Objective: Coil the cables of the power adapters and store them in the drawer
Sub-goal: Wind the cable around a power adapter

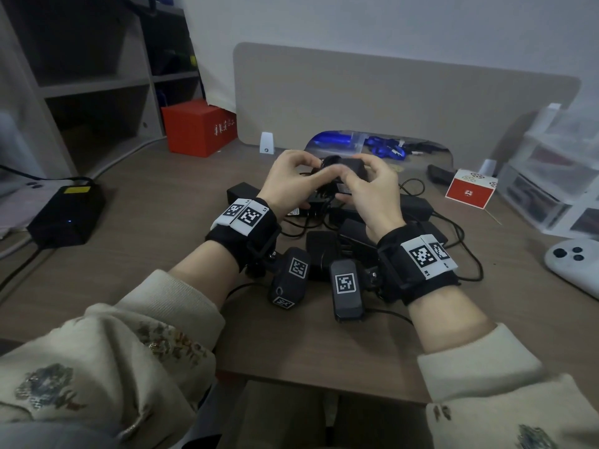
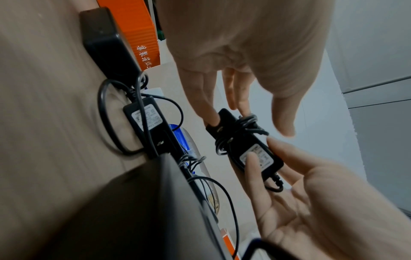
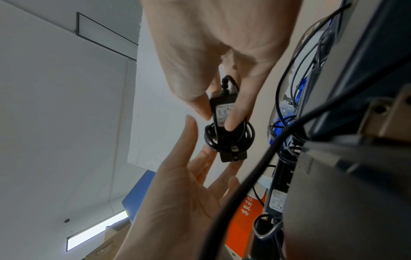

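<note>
Above the pile point(image 1: 353, 231): I have one adapter point(image 1: 348, 166) lifted clear of the desk point(image 1: 162, 205), between both hands and well above the other bricks.
Adapter: small and black. In the left wrist view its label point(image 2: 255, 158) faces me and its prongs point(image 3: 234, 154) sit at the far end.
Cable point(image 2: 244, 123): wound round the adapter's middle in several loose turns. I cannot make out where the free end lies.
Right hand point(image 1: 369, 196): thumb and a finger pinch the label end of the adapter. This is my anchor grip.
Left hand point(image 1: 288, 179): fingers stretched out and touching the prong end from below, thumb off it, nothing clenched.
Step, as I judge it: finishing the coil on this adapter before it goes away.
How I do it well: I keep the right pinch firm and stop the brick from rolling. The left fingers smooth the turns together and tuck the free end under a turn.
Tension: snug but not tight, I think, and easy at the exit from the brick, where a sharp bend looks likely.
Risk: the turns look slack enough to slip off over the prong end if I let go early.
Pile: several adapters with tangled leads lie below, uncoiled as far as I see.
Drawers point(image 1: 544, 189): a clear-fronted stack stands at the right. I cannot tell whether that is the one meant.
</note>
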The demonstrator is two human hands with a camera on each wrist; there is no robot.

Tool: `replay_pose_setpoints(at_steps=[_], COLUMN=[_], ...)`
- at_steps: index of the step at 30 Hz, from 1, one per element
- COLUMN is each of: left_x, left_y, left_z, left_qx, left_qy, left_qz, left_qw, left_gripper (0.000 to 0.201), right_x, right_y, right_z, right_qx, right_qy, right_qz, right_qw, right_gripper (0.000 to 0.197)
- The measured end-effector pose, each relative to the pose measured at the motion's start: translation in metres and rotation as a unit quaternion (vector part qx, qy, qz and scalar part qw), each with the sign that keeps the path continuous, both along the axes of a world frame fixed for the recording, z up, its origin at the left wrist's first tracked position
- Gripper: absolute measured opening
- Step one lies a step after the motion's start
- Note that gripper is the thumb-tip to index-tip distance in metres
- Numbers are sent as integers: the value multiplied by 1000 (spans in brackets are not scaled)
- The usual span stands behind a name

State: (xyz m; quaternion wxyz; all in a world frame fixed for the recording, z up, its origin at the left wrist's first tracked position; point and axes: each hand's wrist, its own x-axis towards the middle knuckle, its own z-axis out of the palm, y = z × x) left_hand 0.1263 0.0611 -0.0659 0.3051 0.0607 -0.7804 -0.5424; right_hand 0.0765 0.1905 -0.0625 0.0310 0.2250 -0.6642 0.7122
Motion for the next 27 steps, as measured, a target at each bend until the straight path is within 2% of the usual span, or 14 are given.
replay_pose_setpoints(at_steps=[2, 6, 17, 20, 22, 24, 27], left_x=[-1, 1, -3, -3, -2, 0, -2], left_y=[0, 0, -7, -6, -4, -2, -3], left_z=[-1, 0, -4, -4, -3, 0, 0], left_qx=[-15, -14, -98, -67, -13, 45, 76], left_qy=[-11, -10, -9, 10, 38, 51, 42], left_qz=[-4, -11, 37, 31, 12, 7, 8], left_qw=[1000, 1000, 994, 997, 999, 998, 996], left_gripper=[33, 27, 19, 16, 14, 21, 27], right_x=[1, 1, 5, 5, 5, 7, 10], right_y=[0, -1, -1, -2, -2, -1, -2], right_z=[1, 2, 2, 3, 4, 5, 7], right_qx=[-9, -2, 5, -3, -10, -20, -16], right_qy=[-6, -2, 10, 7, 10, 2, -3], right_qz=[-6, -3, 1, 0, -11, -10, 6], right_qw=[1000, 1000, 1000, 1000, 1000, 1000, 1000], right_gripper=[18, 17, 14, 12, 12, 12, 14])
